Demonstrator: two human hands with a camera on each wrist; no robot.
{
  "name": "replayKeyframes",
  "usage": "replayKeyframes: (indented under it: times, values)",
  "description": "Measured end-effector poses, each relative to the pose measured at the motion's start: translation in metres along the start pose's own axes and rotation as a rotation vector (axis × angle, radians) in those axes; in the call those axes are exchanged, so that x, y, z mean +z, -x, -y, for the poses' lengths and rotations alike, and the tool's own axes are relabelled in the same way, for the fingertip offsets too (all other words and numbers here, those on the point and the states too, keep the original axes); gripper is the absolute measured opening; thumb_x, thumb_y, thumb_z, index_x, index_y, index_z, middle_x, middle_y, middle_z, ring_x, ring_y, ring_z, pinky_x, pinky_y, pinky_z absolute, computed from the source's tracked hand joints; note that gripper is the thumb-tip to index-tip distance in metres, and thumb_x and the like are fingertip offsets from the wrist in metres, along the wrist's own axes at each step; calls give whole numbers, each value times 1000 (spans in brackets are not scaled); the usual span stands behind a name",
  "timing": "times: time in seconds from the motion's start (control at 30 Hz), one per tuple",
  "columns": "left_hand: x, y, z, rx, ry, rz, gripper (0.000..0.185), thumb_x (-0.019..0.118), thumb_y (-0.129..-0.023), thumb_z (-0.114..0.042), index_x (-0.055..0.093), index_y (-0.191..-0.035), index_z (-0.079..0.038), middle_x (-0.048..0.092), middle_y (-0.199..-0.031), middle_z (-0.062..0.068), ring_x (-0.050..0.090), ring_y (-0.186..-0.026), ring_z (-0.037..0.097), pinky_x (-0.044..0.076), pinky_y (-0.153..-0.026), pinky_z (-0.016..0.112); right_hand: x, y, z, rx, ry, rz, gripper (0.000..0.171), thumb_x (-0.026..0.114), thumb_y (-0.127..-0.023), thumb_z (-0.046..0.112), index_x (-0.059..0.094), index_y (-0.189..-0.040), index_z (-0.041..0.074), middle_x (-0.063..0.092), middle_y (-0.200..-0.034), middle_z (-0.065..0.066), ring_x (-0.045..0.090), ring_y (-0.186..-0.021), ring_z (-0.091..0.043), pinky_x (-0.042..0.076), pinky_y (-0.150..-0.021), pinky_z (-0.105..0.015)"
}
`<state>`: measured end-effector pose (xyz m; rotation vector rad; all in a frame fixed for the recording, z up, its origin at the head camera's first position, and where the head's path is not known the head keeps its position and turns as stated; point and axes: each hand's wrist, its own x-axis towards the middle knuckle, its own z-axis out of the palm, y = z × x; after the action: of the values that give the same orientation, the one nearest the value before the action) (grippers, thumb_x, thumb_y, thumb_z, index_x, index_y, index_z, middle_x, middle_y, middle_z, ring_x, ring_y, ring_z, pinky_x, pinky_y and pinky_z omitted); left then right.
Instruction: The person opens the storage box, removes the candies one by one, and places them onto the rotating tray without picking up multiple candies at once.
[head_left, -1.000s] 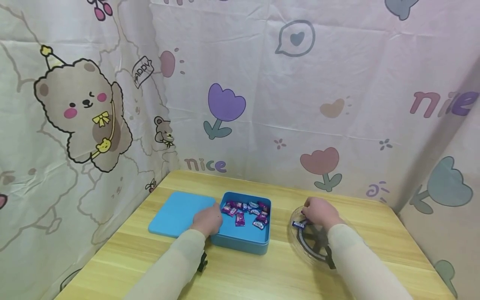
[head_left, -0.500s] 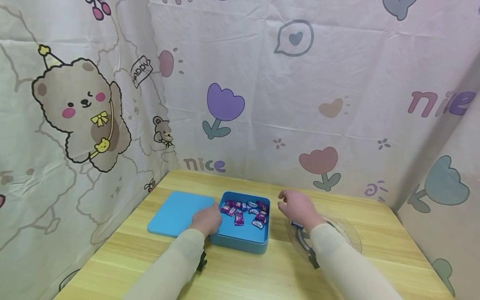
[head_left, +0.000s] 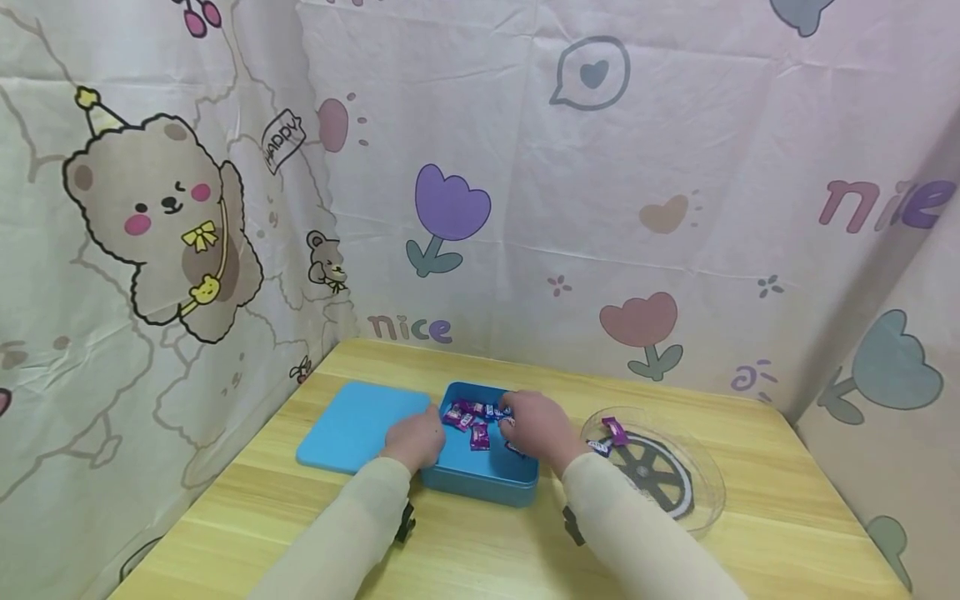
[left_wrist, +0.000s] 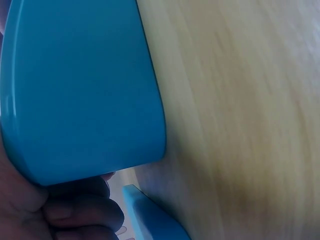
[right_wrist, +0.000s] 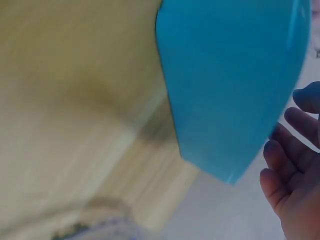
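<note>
Shallow blue rectangular tin (head_left: 480,479): mid-bench, holding purple-wrapped candies (head_left: 474,417) along its far side. Left hand (head_left: 414,440): fingers curled on the tin's left wall, gripping it. Right hand (head_left: 534,425): over the candies inside the tin, fingers loosely open in the wrist view; contact with a candy cannot be told. Flat blue lid (head_left: 352,425): just left of the tin. Clear round plastic plate (head_left: 697,508): right, carrying two candies.
</note>
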<state>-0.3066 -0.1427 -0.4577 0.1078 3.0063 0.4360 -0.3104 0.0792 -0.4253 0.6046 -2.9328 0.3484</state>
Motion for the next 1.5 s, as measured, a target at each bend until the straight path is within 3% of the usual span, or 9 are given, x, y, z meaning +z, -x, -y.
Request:
replayKeyframes:
  times: [0.23, 0.47, 0.63, 0.8, 1.0, 1.23, 1.5]
  values:
    - [-2, 1, 0, -18, 16, -1, 51, 48, -105, -17, 39, -151, 4, 60, -136, 22, 62, -97, 28, 56, -78, 53, 17, -5, 20, -14, -7, 57, 38, 66, -97, 34, 68, -132, 19, 69, -119, -6, 66, -105, -25, 54, -92, -48]
    - [-5, 4, -4, -2, -7, 8, 53, 52, -103, -15, 40, -151, 4, 63, -131, 21, 60, -88, 26, 56, -69, 47, 27, -5, 31, -8, 30, 173, 46, 61, -100, 39, 59, -144, 23, 60, -138, -13, 55, -128, -33, 47, -101, -55]
    - [-5, 6, -6, 0, -14, 10, 54, 52, -103, -16, 39, -152, 4, 61, -134, 21, 62, -93, 26, 56, -71, 48, 30, -3, 31, -23, 56, 209, 41, 63, -99, 42, 65, -135, 24, 64, -127, -11, 61, -116, -29, 51, -94, -55]
    - [-6, 5, -6, -4, -9, 10, 54, 52, -103, -17, 38, -151, 4, 61, -133, 21, 62, -94, 26, 56, -77, 51, 32, -3, 29, -61, 89, 166, 31, 66, -98, 41, 70, -121, 21, 66, -107, -3, 61, -97, -20, 55, -88, -47]
    - [-6, 6, -5, -7, 17, 11, 54, 50, -103, -17, 38, -152, 4, 59, -137, 21, 60, -93, 26, 54, -66, 44, 36, -4, 30, -83, 135, 132, 13, 66, -99, 34, 69, -101, 22, 63, -87, 2, 55, -75, -16, 56, -73, -39]
    - [-7, 6, -4, -8, 14, 8, 53, 51, -103, -16, 40, -151, 4, 59, -138, 21, 58, -91, 26, 55, -69, 45, 40, -6, 33, -64, 168, 117, 11, 62, -102, 29, 71, -103, 21, 67, -88, 1, 61, -77, -18, 57, -74, -42]
    - [-6, 6, -6, -28, 8, 23, 57, 54, -102, -15, 37, -153, 4, 60, -135, 21, 57, -87, 27, 51, -58, 39, 35, -9, 32, -19, 118, 104, 9, 69, -98, 29, 67, -101, 21, 66, -83, 5, 61, -76, -16, 56, -76, -40]
